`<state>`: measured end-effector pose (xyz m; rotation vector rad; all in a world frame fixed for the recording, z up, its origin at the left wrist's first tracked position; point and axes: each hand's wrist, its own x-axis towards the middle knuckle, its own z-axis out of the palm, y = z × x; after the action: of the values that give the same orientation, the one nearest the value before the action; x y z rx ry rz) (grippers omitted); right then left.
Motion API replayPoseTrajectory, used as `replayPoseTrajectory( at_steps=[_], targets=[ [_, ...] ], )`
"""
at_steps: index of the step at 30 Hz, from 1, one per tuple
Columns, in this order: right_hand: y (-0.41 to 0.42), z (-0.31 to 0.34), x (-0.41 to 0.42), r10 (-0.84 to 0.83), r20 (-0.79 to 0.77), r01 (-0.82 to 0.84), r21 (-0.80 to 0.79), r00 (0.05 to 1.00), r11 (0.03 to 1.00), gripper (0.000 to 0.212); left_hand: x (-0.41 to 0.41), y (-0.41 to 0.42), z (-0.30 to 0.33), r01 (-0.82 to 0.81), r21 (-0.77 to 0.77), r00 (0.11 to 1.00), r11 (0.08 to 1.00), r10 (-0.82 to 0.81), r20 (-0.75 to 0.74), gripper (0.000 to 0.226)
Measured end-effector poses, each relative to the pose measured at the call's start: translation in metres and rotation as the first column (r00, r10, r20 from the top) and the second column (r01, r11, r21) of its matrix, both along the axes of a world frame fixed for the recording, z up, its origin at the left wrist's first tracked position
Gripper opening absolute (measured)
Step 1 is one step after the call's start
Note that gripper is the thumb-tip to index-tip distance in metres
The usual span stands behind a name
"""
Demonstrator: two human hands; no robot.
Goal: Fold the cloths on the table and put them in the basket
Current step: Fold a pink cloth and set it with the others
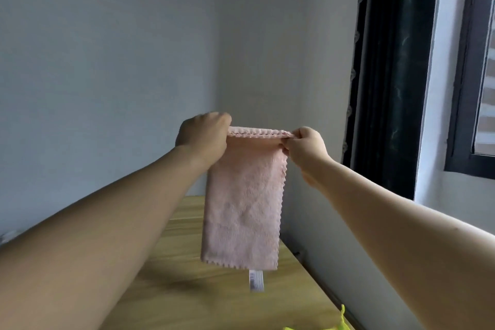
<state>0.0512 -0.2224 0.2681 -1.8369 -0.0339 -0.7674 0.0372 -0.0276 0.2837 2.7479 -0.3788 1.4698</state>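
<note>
A soft, pale pink fleecy cloth with zigzag-cut edges (pixel 242 203) hangs in the air above the light wooden desk (pixel 187 300), a white care label (pixel 256 279) dangling from its lower edge. The left hand (pixel 204 139) and right hand (pixel 304 146) each pinch a top corner. It looks light and limp, so it should drape rather than hold shape; corners seem the surest grip. A bright yellow-green cloth (pixel 341 323) peeks in at the bottom.

Pink cloth (pixel 242 201): fleecy, zigzag-cut edges, doubled over w/ top edges together, hanging vertical above wooden table (pixel 187 297); white label at bottom edge. Yellow-green cloth (pixel 329 325): partly visible on table, lower right.
</note>
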Motion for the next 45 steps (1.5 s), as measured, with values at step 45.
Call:
replayPoseTrajectory(
  at_steps=[45],
  targets=[
    [0.037,-0.288,0.11,-0.198,-0.53,-0.427,-0.812,0.824,0.397,0.016,0.103,0.028,-0.29,-0.186,-0.207,0.313,0.961,-0.142,-0.939,0.008]
  ],
)
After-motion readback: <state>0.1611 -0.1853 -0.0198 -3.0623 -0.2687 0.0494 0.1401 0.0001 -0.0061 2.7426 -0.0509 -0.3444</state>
